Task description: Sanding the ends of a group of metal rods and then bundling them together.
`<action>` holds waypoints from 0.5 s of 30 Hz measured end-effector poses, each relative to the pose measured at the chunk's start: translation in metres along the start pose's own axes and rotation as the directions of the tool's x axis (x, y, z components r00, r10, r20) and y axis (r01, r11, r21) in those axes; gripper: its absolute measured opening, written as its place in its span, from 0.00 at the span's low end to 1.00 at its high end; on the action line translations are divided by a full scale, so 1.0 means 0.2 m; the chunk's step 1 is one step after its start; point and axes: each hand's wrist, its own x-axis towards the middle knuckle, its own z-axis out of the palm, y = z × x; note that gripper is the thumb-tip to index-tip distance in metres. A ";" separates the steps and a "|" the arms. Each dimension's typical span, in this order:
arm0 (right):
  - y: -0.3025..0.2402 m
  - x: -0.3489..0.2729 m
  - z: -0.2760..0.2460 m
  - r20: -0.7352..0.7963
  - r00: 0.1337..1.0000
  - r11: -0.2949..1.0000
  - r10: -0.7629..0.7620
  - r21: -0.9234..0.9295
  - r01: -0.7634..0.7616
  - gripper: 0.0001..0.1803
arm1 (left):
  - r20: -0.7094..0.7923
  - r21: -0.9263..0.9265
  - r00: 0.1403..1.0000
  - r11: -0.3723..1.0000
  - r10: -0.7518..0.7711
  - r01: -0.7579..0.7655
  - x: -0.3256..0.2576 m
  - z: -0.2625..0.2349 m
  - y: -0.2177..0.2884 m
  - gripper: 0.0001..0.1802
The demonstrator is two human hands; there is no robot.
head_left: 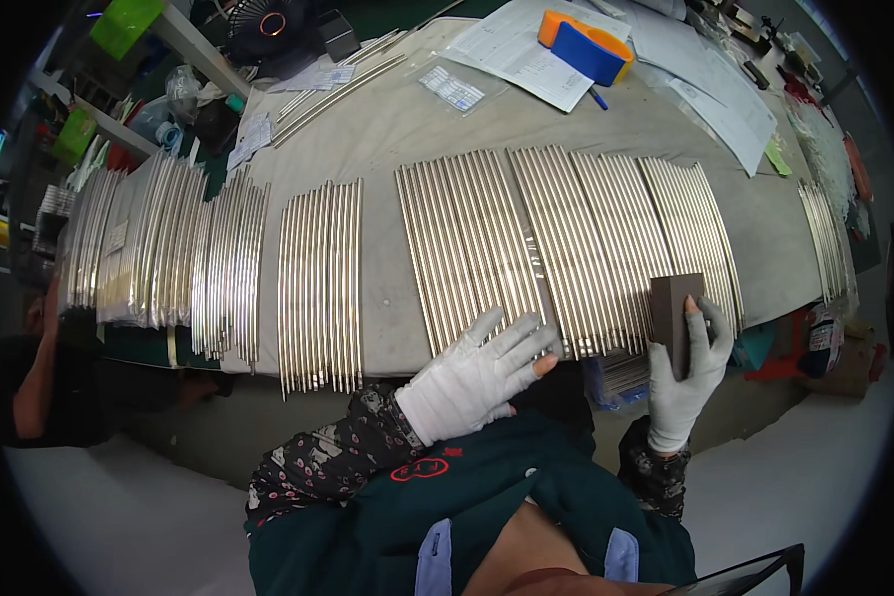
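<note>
Several groups of long shiny metal rods [566, 243] lie side by side on a grey cloth-covered table [387, 129]. My left hand [482, 372], in a white glove with cut fingertips, lies flat with fingers spread on the near ends of a middle group of rods [467, 248]. My right hand [690, 368], gloved too, grips a dark brown rectangular block [673, 310] held upright against the near ends of the right-hand rods [690, 233].
More rod bundles [318, 283] and stacked rods [149, 238] fill the table's left. Papers [526, 50], an orange and blue tape dispenser [586, 45] and a small fan [268, 25] sit at the far side. Another person's arm [40, 377] is at left.
</note>
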 end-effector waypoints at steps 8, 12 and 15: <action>-0.06 0.02 0.04 0.045 0.999 1.000 -0.004 0.022 0.003 0.32 | 0.038 0.018 0.999 1.000 0.005 -0.006 0.02 -0.01 0.00 0.44; -0.10 0.04 0.04 0.086 0.996 1.000 -0.021 0.015 0.020 0.33 | 0.047 0.038 0.999 0.999 0.027 -0.028 0.06 -0.01 0.00 0.43; -0.19 0.10 0.01 0.140 0.985 0.994 -0.104 0.061 0.096 0.36 | 0.060 0.031 0.997 0.998 0.050 -0.052 0.08 -0.03 0.01 0.42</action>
